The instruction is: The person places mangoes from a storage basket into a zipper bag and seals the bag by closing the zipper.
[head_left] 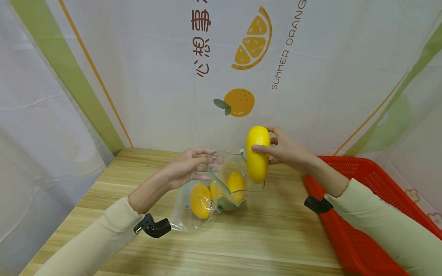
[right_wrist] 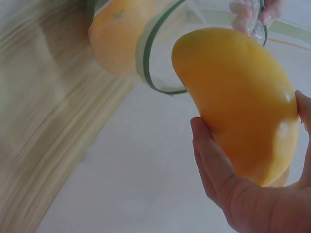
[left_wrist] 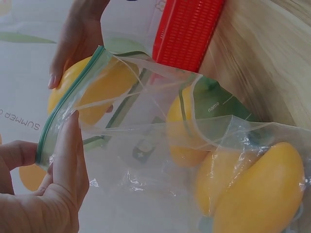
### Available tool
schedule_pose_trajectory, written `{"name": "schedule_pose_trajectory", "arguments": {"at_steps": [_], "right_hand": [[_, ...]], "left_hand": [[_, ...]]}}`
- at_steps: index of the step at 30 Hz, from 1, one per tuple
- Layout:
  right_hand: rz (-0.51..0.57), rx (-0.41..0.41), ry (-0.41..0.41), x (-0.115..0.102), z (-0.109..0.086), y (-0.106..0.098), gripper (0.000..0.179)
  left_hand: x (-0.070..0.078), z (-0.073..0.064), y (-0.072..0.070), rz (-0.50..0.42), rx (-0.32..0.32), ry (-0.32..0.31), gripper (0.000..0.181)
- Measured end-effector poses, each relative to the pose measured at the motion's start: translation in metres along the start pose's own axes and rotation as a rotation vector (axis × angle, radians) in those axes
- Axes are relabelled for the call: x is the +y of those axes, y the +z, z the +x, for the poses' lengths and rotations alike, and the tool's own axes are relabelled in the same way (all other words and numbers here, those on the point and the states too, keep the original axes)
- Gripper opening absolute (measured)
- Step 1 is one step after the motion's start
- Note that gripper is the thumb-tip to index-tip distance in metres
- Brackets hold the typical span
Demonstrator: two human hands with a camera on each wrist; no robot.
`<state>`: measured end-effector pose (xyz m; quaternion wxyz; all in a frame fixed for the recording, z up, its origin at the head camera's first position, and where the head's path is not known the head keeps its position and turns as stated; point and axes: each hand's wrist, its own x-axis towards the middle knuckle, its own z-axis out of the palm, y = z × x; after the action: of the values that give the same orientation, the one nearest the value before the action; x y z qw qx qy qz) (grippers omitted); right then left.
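Got a yellow mango in the right hand, with fingers curled round its middle, just right of frame centre, by the clear bag. Pinching the bag open with left hand. Probably firm, bit hefty, kinda slippery; best grabbed round the belly.

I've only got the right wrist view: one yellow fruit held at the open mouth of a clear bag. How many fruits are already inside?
Observer: The left wrist view shows three yellow fruits inside the clear bag, besides the one in the right hand.

Operator: Anything standing off to the person's right?

Observer: Yes, in the head view a red basket stands there, with the right sleeve crossing above it.

Operator: Any readable lettering on the bag?

Observer: Yes, the left wrist view shows the word "name" on its green panel.
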<state>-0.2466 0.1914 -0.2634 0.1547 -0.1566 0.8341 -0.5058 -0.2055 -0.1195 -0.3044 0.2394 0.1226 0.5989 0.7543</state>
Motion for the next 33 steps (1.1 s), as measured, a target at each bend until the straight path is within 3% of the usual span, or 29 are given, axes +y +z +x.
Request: {"name": "schedule_pose_trajectory", "arguments": {"at_steps": [15,24,33], "right_hand": [[-0.081,0.006,-0.03,0.004,0.001,0.016,0.098],[-0.191,-0.019,-0.108,0.001,-0.001,0.025,0.095],[-0.206,-0.052,-0.147,0.0,0.0,0.03,0.093]], "left_hand": [[0.002,0.004,0.004,-0.003,0.014,0.006,0.03],[0.002,0.003,0.006,-0.008,0.031,-0.001,0.031],[0.002,0.003,0.005,0.003,0.033,0.002,0.034]]}}
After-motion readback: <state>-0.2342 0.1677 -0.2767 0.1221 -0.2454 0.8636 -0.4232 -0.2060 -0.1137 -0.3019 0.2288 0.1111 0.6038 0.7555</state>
